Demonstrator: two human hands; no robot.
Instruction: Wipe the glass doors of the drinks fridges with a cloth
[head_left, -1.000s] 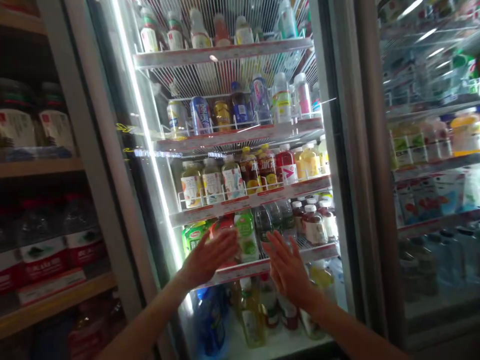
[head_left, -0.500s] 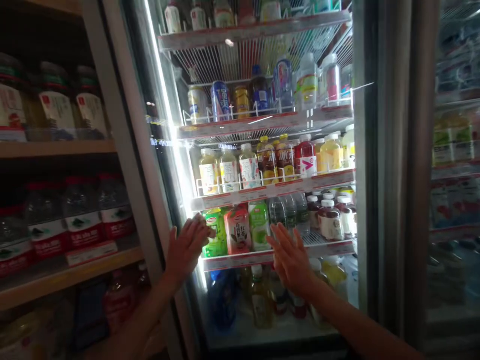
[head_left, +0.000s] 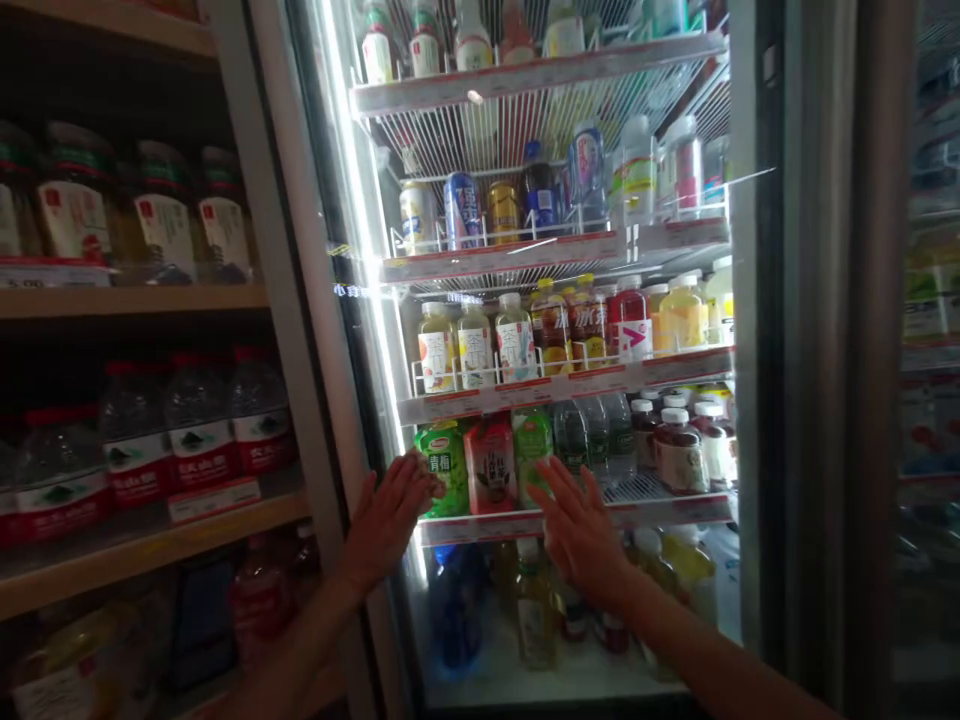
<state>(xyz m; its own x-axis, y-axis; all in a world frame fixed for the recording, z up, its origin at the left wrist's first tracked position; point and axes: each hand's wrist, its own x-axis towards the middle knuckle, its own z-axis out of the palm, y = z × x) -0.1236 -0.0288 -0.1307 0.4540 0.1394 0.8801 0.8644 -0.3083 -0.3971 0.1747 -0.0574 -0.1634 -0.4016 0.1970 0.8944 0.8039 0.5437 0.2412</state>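
My left hand (head_left: 390, 520) is open, fingers flat against the lit drinks cooler near its left frame (head_left: 330, 400), beside a green bottle (head_left: 445, 466). My right hand (head_left: 581, 530) is open too, fingers spread flat in front of the shelf edge (head_left: 660, 512), level with a red carton (head_left: 490, 464) and another green bottle (head_left: 531, 445). Neither hand holds anything. I cannot tell whether the hands press on glass or reach inside the cooler.
Several cooler shelves carry bottles and cans (head_left: 502, 208). Wooden shelves (head_left: 135, 298) at left hold large water bottles (head_left: 195, 430) and jars. The cooler's right frame (head_left: 795, 350) and a second cooler (head_left: 930, 300) stand at right. Bottles (head_left: 534, 610) sit on the bottom level.
My left hand has slid left, from the red carton to the cooler's left edge. The view has shifted left and slightly closer. My right hand stays about where it was.
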